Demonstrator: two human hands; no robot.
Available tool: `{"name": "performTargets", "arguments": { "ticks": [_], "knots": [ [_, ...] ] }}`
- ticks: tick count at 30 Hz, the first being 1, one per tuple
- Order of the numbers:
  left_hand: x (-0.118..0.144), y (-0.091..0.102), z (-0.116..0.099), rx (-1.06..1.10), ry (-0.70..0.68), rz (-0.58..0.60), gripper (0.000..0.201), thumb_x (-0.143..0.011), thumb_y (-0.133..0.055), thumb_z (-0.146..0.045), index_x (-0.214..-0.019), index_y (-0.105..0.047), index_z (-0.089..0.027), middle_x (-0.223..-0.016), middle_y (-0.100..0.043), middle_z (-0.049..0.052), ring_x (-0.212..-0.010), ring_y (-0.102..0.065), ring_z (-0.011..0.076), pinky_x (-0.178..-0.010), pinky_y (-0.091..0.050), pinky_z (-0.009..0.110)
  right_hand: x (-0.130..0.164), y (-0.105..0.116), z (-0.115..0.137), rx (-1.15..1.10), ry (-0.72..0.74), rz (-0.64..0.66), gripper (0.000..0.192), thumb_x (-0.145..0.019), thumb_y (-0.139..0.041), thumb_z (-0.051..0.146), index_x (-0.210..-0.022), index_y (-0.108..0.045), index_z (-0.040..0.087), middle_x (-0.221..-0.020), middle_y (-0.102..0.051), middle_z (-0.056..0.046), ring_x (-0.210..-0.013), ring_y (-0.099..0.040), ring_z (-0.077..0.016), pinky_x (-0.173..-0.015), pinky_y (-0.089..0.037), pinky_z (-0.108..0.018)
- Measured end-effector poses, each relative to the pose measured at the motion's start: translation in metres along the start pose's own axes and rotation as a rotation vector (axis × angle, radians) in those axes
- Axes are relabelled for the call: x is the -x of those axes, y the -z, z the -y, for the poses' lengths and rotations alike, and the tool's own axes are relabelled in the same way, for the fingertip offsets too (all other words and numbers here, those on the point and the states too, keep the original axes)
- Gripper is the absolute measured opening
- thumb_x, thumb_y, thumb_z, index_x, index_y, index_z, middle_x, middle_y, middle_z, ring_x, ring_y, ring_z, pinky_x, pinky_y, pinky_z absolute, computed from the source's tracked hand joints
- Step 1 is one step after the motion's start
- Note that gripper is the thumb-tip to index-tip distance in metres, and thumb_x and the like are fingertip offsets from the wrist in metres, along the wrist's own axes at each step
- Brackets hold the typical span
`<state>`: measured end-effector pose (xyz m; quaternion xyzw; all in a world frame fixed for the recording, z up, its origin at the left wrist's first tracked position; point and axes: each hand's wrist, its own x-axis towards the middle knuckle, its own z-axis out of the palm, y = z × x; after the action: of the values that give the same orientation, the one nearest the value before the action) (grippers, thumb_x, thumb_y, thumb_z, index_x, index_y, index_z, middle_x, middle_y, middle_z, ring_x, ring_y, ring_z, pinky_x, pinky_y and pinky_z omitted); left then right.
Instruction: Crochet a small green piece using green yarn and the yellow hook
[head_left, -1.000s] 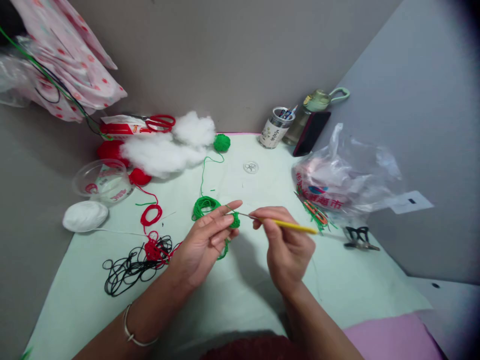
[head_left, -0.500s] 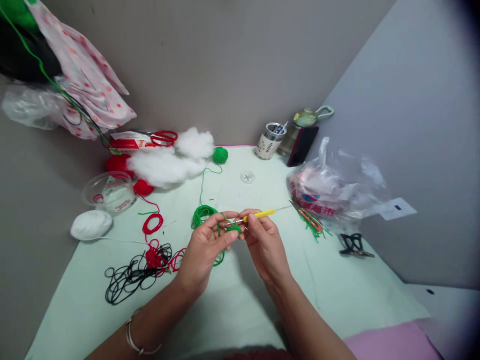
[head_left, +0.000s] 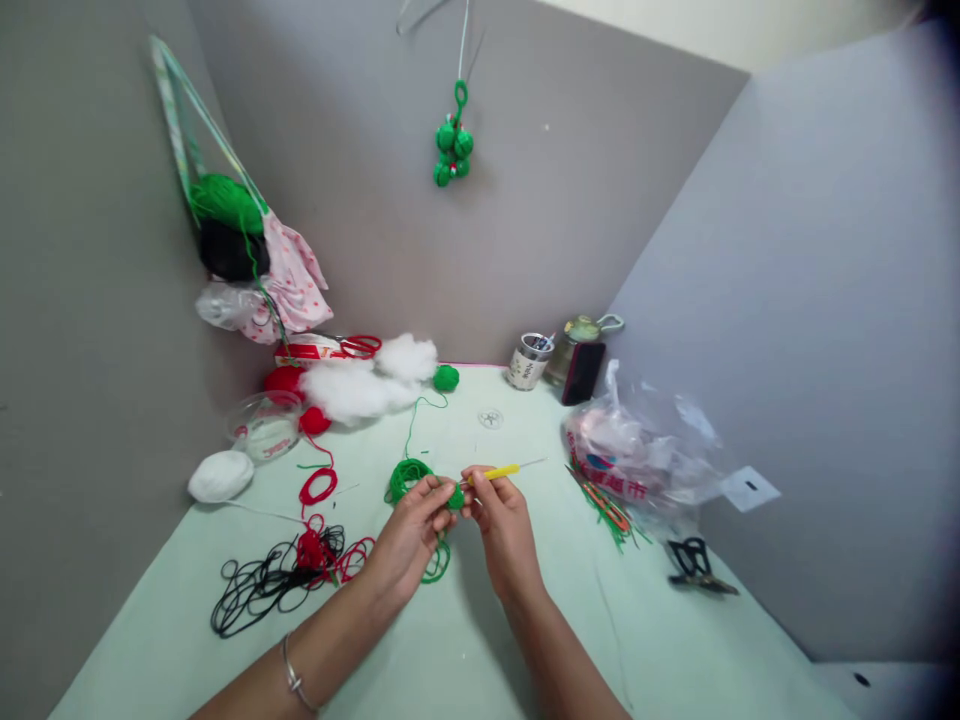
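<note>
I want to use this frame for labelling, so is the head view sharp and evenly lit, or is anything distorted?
Head view: soft, even light; wide-angle bend with dark corners at right; left hand, right hand and yellow crochet hook slightly soft; clear plastic bag shows mild glare.

Soft, even daylight is filling the scene; edges are bending outward, the right corners are darkening, and faint shadows are lying beneath the arms.

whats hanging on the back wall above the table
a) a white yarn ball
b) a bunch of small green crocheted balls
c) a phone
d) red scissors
b: a cluster of small green balls hangs from a green loop on the grey wall, while the red scissors, white yarn ball and phone all sit down at table level.
</note>
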<state>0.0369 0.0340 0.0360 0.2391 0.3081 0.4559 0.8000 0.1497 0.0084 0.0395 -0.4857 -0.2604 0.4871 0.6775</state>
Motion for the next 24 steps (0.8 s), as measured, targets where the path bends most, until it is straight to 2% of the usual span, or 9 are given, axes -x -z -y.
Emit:
{"name": "performTargets", "arguments": {
  "ticks": [5, 9, 12, 15, 16, 18, 20, 22, 24],
  "knots": [
    [0.023, -0.010, -0.003, 0.033, -0.074, 0.012, 0.043, -0.059, -0.102, -0.034, -0.075, -0.067, -0.015, -0.071, -0.063, -0.005, -0.054, -0.050, 0.0042, -0.063, -0.048, 0.020, 0.016, -0.006, 0.003, -0.025, 0.029, 0.037, 0.048, -0.068, -0.089, 0.060, -0.084, -0.074, 0.017, -0.067, -0.062, 0.002, -0.059, -0.054, -0.0117, -0.057, -0.046, -0.025],
    [0.067, -0.022, -0.011, 0.049, -0.134, 0.032, 0.041, -0.061, -0.101, -0.033, -0.078, -0.068, -0.015, -0.063, -0.058, -0.007, -0.052, -0.049, 0.0046, -0.066, -0.051, 0.021, 0.050, -0.006, 0.018, 0.007, 0.090, 0.151, 0.045, -0.075, -0.088, 0.057, -0.093, -0.076, 0.017, -0.076, -0.066, 0.000, -0.064, -0.055, -0.0123, -0.062, -0.049, -0.026],
    [0.114, -0.031, -0.012, 0.070, -0.169, 0.053, 0.038, -0.066, -0.099, -0.032, -0.079, -0.068, -0.015, -0.063, -0.058, -0.007, -0.052, -0.050, 0.0052, -0.063, -0.051, 0.019, 0.085, 0.007, 0.028, 0.158, 0.206, 0.351, 0.052, -0.085, -0.080, 0.058, -0.121, -0.073, 0.020, -0.085, -0.069, -0.001, -0.065, -0.053, -0.0116, -0.065, -0.050, -0.027],
    [0.163, -0.038, -0.008, 0.077, -0.179, 0.082, 0.034, -0.068, -0.098, -0.029, -0.082, -0.071, -0.015, -0.054, -0.051, -0.009, -0.052, -0.052, 0.0084, -0.059, -0.054, 0.021, 0.119, 0.028, 0.033, 0.308, 0.269, 0.670, 0.059, -0.092, -0.070, 0.060, -0.138, -0.065, 0.024, -0.101, -0.072, -0.004, -0.070, -0.057, -0.0133, -0.064, -0.049, -0.027],
    [0.179, -0.040, -0.007, 0.094, -0.190, 0.088, 0.032, -0.068, -0.098, -0.026, -0.081, -0.071, -0.016, -0.053, -0.051, -0.008, -0.054, -0.055, 0.0102, -0.058, -0.054, 0.020, 0.128, 0.035, 0.034, 0.376, 0.272, 0.776, 0.055, -0.092, -0.071, 0.058, -0.134, -0.067, 0.024, -0.104, -0.073, -0.004, -0.074, -0.060, -0.0145, -0.067, -0.051, -0.027],
    [0.205, -0.043, -0.009, 0.132, -0.225, 0.042, 0.024, -0.073, -0.093, -0.017, -0.083, -0.071, -0.014, -0.060, -0.057, -0.006, -0.051, -0.051, 0.0065, -0.065, -0.060, 0.021, 0.139, 0.048, 0.036, 0.596, 0.269, 0.957, 0.038, -0.091, -0.076, 0.050, -0.117, -0.076, 0.023, -0.099, -0.075, -0.003, -0.081, -0.064, -0.0164, -0.076, -0.052, -0.028],
    [0.224, -0.045, -0.017, 0.161, -0.260, -0.061, 0.010, -0.085, -0.081, -0.010, -0.090, -0.073, -0.013, -0.070, -0.063, -0.004, -0.045, -0.044, 0.0028, -0.068, -0.064, 0.026, 0.135, 0.056, 0.039, 0.903, 0.286, 1.046, 0.019, -0.092, -0.077, 0.037, -0.102, -0.081, 0.022, -0.086, -0.077, -0.001, -0.078, -0.067, -0.0160, -0.077, -0.051, -0.026],
    [0.237, -0.043, -0.030, 0.190, -0.323, -0.172, 0.011, -0.093, -0.066, -0.003, -0.093, -0.073, -0.012, -0.082, -0.068, 0.000, -0.043, -0.044, 0.0007, -0.068, -0.067, 0.028, 0.112, 0.054, 0.044, 1.162, 0.403, 0.981, 0.011, -0.095, -0.071, 0.024, -0.097, -0.082, 0.022, -0.086, -0.080, -0.002, -0.076, -0.069, -0.0152, -0.075, -0.051, -0.025],
    [0.243, -0.035, -0.047, 0.228, -0.379, -0.237, 0.021, -0.097, -0.055, -0.001, -0.092, -0.072, -0.011, -0.079, -0.066, 0.001, -0.041, -0.042, 0.0008, -0.063, -0.066, 0.026, 0.074, 0.044, 0.056, 1.224, 0.481, 0.881, 0.013, -0.092, -0.071, 0.012, -0.082, -0.079, 0.017, -0.082, -0.079, -0.005, -0.077, -0.070, -0.0171, -0.079, -0.053, -0.029]
  ]
}}
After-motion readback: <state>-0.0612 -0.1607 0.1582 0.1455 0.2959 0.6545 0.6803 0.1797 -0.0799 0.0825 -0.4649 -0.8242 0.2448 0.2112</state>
